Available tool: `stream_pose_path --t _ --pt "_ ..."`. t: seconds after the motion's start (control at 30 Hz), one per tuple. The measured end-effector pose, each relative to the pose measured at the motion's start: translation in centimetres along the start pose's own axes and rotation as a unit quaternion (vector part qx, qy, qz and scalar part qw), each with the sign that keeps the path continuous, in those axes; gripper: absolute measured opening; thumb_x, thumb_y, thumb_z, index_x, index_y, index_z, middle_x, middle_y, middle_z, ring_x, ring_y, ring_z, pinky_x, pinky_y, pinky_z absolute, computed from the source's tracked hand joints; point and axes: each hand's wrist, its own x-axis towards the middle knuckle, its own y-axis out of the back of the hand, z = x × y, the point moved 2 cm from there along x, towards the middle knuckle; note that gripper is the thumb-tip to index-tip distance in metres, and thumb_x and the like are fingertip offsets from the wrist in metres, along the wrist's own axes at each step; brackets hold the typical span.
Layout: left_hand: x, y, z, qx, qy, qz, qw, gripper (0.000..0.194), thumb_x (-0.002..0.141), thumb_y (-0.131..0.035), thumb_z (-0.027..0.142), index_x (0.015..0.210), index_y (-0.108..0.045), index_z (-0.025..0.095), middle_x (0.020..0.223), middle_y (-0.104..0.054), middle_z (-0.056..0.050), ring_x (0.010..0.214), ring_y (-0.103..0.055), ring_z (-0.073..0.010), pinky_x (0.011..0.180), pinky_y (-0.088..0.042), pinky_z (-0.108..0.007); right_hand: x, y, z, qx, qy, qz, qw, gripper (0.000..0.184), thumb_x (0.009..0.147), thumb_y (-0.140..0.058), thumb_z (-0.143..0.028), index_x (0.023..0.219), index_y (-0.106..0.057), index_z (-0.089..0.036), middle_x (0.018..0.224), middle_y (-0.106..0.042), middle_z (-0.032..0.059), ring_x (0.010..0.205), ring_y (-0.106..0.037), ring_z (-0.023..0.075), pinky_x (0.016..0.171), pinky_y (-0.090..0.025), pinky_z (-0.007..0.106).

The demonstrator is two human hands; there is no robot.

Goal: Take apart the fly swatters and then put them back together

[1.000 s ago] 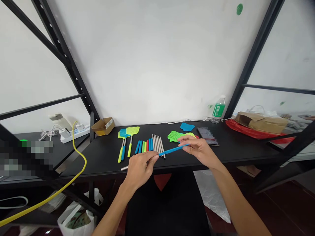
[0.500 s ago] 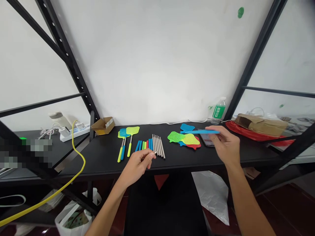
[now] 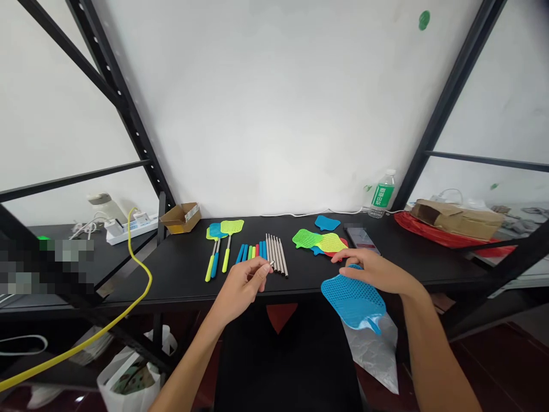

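Observation:
My left hand (image 3: 249, 283) is closed in a pinch on a small metal rod; only its silvery tip (image 3: 271, 264) shows past the fingers. My right hand (image 3: 377, 270) grips a blue fly swatter head (image 3: 354, 297) by its edge, the mesh face toward me and the short socket pointing down. Beyond the left hand lie several coloured handles (image 3: 252, 252) in a row beside several grey metal rods (image 3: 277, 254). Several loose swatter heads, green (image 3: 306, 238), yellow (image 3: 332, 243), red and blue (image 3: 326, 222), overlap or lie close together past the right hand.
Three swatters with shafts and handles (image 3: 226, 260) lie on the left of the black table (image 3: 175, 269). A small open carton (image 3: 180, 220), a phone (image 3: 360, 237) and a water bottle (image 3: 383, 195) stand or lie farther back. A yellow cable (image 3: 139, 263) crosses the left side.
My right hand has brought the blue swatter head down toward me, off the heads and phone, and turned it from edge-on to face-on. The left hand has barely moved.

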Motion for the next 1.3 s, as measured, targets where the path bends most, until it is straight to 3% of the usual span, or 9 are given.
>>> stream_pose_path --t 0.1,0.23,0.33,0.53,0.67,0.73,0.8,1.0,1.3 --pt "0.0 -0.1 0.0 0.003 -0.002 0.001 1.0 0.036 0.099 -0.043 0.048 0.093 -0.062 0.018 0.064 -0.051 0.003 0.046 -0.044 -0.0082 0.046 -0.034 -0.021 2.6 -1.0 2.7 0.033 -0.009 0.076 0.997 0.037 0.088 -0.058 -0.045 0.113 -0.07 -0.021 0.105 -0.072 0.0084 0.09 -0.067 0.0244 0.071 -0.05 0.03" --pt "0.0 -0.3 -0.1 0.011 -0.006 0.008 1.0 0.036 0.099 -0.044 0.048 0.091 -0.062 0.018 0.064 -0.052 0.003 0.046 -0.045 -0.0082 0.047 -0.037 -0.02 4.0 -1.1 5.7 0.04 -0.081 0.247 0.965 0.046 0.089 -0.054 -0.049 0.124 -0.062 -0.021 0.092 -0.074 0.0065 0.073 -0.067 0.0221 0.068 -0.05 0.032" --pt "0.1 -0.6 -0.2 0.003 -0.004 0.016 1.0 0.035 0.098 -0.045 0.047 0.091 -0.064 0.019 0.067 -0.056 0.002 0.047 -0.051 -0.0088 0.05 -0.043 -0.021 3.9 -0.8 6.2 -0.013 -0.096 0.29 0.952 0.046 0.088 -0.056 -0.051 0.124 -0.062 -0.024 0.101 -0.074 0.0055 0.078 -0.068 0.0225 0.077 -0.049 0.035" --pt "0.3 -0.5 -0.3 -0.056 0.011 0.086 0.995 0.034 0.089 -0.06 0.052 0.093 -0.068 0.019 0.08 -0.057 -0.002 0.071 -0.058 -0.0153 0.054 -0.057 -0.024 3.4 -2.6 2.2 -0.004 -0.046 0.173 0.984 0.038 0.09 -0.057 -0.047 0.12 -0.066 -0.025 0.103 -0.073 0.006 0.08 -0.068 0.0213 0.073 -0.048 0.031" --pt "0.5 0.0 -0.4 -0.143 0.005 0.13 0.981 0.034 0.086 -0.065 0.051 0.087 -0.067 0.018 0.076 -0.054 0.0 0.066 -0.057 -0.0125 0.059 -0.061 -0.027 3.0 -6.4 -2.4 0.056 0.046 -0.057 0.996 0.043 0.092 -0.058 -0.046 0.127 -0.063 -0.023 0.103 -0.073 0.0061 0.078 -0.068 0.0186 0.066 -0.048 0.027" --pt "0.5 0.2 -0.5 -0.189 0.01 0.154 0.97 0.034 0.084 -0.068 0.051 0.087 -0.067 0.017 0.075 -0.054 0.001 0.068 -0.058 -0.0127 0.058 -0.061 -0.026 2.7 -8.2 -4.3 0.073 0.094 -0.181 0.976 0.045 0.09 -0.063 -0.044 0.129 -0.063 -0.023 0.101 -0.075 0.0051 0.081 -0.07 0.0185 0.069 -0.049 0.025" --pt "0.6 0.2 -0.7 -0.233 0.019 0.175 0.956 0.033 0.083 -0.07 0.05 0.089 -0.068 0.017 0.072 -0.053 0.001 0.068 -0.057 -0.0121 0.057 -0.061 -0.024 2.3 -9.3 -5.6 0.092 0.127 -0.251 0.955 0.044 0.087 -0.068 -0.042 0.125 -0.065 -0.021 0.097 -0.075 0.0047 0.081 -0.07 0.0185 0.07 -0.05 0.025" --pt "0.8 0.2 -1.1 -0.3 0.026 0.203 0.932 0.031 0.082 -0.073 0.047 0.088 -0.068 0.017 0.068 -0.054 0.002 0.064 -0.054 -0.0094 0.055 -0.059 -0.02 1.8 -9.4 -7.0 0.12 0.144 -0.18 0.966 0.021 0.088 -0.066 -0.032 0.103 -0.072 -0.018 0.076 -0.071 0.0004 0.067 -0.064 0.0144 0.063 -0.045 0.022" --pt "0.3 0.6 -0.6 -0.338 0.002 0.205 0.919 0.028 0.083 -0.072 0.044 0.091 -0.067 0.017 0.068 -0.052 0.003 0.062 -0.052 -0.009 0.053 -0.059 -0.021 2.0 -9.6 -7.5 0.1 0.163 -0.125 0.973 0.017 0.082 -0.076 -0.036 0.084 -0.071 -0.02 0.07 -0.066 -0.004 0.062 -0.057 0.0118 0.059 -0.038 0.022"
